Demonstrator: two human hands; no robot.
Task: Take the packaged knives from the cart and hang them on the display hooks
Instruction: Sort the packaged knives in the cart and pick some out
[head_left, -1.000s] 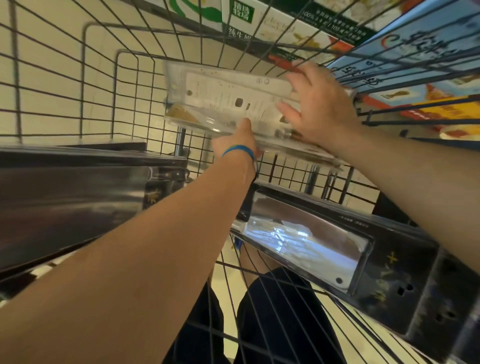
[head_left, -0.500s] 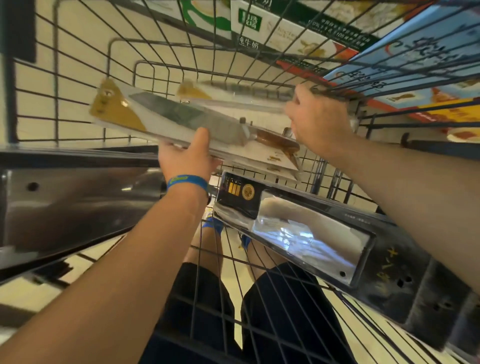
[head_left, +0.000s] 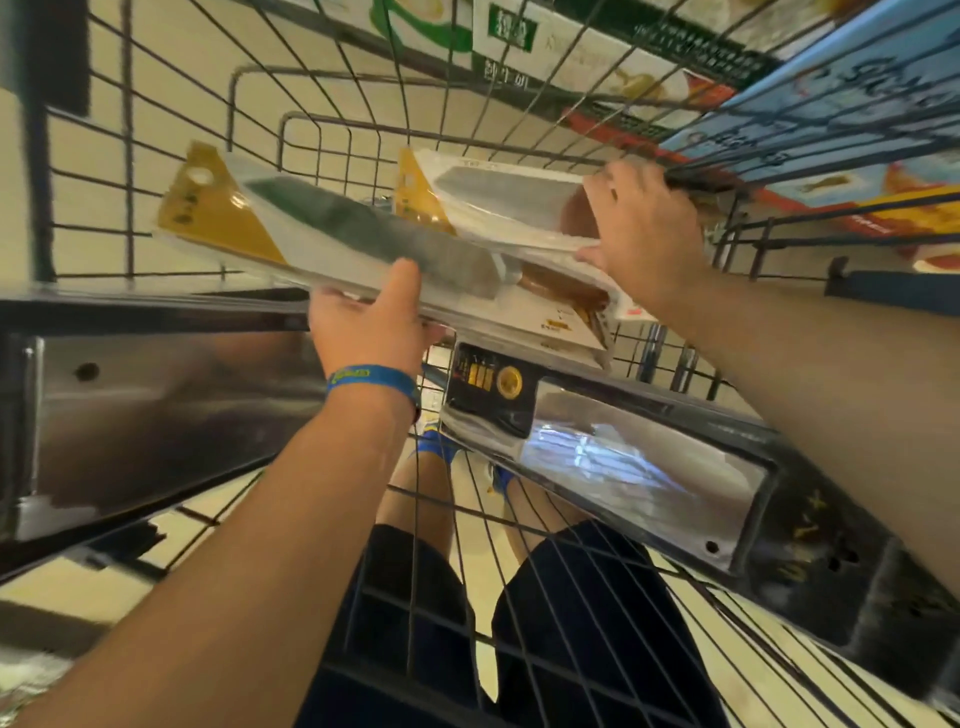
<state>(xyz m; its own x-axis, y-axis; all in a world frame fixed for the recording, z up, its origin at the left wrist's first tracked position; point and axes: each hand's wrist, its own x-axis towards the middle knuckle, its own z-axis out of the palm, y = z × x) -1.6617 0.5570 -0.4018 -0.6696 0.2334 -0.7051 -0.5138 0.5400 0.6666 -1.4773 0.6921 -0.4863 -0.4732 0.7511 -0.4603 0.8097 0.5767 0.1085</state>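
Inside the wire cart (head_left: 332, 119), my left hand (head_left: 371, 325) grips a packaged knife (head_left: 332, 228) from below, thumb on top; the pack is clear plastic with a yellow corner and a brown handle. My right hand (head_left: 641, 234) holds a second packaged knife (head_left: 498, 202) of the same kind by its handle end, just behind the first. Two cleavers in black packs lie in the cart: one at the right (head_left: 639, 467), one at the left (head_left: 156, 415).
Boxed goods (head_left: 571, 57) stand beyond the cart's far side, with blue and orange cartons (head_left: 831, 119) at the upper right. Below the cart's mesh floor show my legs in dark shorts (head_left: 545, 623) and pale floor tiles.
Both packs were held together face-down a second ago. Now they are apart, turned blade-side up, one in each hand, lifted toward me and to the left.
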